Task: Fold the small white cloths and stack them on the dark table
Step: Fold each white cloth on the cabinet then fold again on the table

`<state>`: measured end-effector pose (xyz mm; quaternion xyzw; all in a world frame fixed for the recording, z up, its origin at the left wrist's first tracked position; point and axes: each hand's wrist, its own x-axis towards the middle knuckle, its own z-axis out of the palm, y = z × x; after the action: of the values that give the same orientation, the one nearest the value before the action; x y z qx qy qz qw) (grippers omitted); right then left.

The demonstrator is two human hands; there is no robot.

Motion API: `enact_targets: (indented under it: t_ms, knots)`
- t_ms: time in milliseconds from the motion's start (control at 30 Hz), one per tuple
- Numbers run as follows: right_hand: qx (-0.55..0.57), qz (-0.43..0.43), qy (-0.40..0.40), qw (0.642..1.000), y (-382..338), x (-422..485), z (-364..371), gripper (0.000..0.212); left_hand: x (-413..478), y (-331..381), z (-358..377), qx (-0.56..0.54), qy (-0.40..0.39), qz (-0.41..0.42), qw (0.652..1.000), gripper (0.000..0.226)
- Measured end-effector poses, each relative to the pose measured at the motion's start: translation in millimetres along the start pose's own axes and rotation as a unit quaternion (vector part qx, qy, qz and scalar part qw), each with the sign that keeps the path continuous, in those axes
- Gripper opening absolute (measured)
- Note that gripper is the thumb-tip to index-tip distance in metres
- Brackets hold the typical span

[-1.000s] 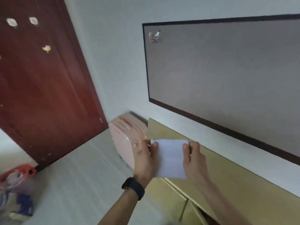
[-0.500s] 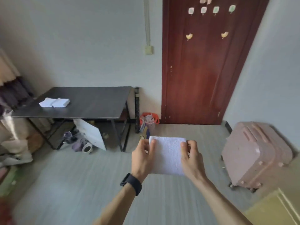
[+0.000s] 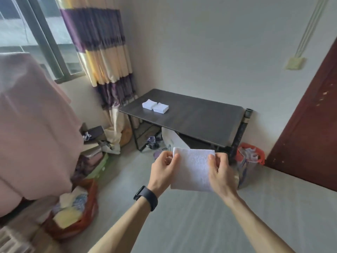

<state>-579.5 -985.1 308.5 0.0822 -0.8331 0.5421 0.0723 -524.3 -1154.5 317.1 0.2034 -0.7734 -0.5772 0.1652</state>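
Both forearms reached forward from the bottom of the view, held out in the air over the grey floor [image 3: 191,227] with the hands about level. The left hand [image 3: 163,169], with a dark watch [image 3: 145,197] on its wrist, pinched the upper left corner of the white cloth [image 3: 193,170] between its thumb and curled fingers [image 3: 168,158]. The right hand [image 3: 221,173] was clamped on the upper right edge in the same way. The cloth hung flat between the two hands with its lower edge free, above the floor and well short of the tabletop.

The dark tabletop [image 3: 197,119] stood against the far wall beyond the hands. Two low piles of folded white cloths [image 3: 155,106] lay side by side near its left end, touching. A white board [image 3: 173,141] leaned under it among small clutter. A dark tube [image 3: 240,132] stood upright at its right end, and just beside that sat a red-rimmed bag [image 3: 250,156], partly hidden by the right hand. A striped curtain [image 3: 102,52] hung left of the table by the window [image 3: 36,37]. A big pink fabric [image 3: 32,125] filled the near left, with an orange bag of cloths [image 3: 73,214] on the floor below it. A dark red door [image 3: 310,136] stood at the right.
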Motion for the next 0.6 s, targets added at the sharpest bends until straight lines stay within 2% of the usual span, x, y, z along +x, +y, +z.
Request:
enact_targets:
  t_ms: [100, 600]
  knots:
    - [0.018, -0.007, -0.03, 0.999, -9, 41, 49, 0.022, 52, -13, -24, -0.003, 0.023, -0.008, 1.0, 0.016]
    - [0.084, -0.041, -0.131, 0.987, -50, 291, 282, 0.022, 354, -50, -100, 0.026, 0.167, -0.034, 0.985, 0.022]
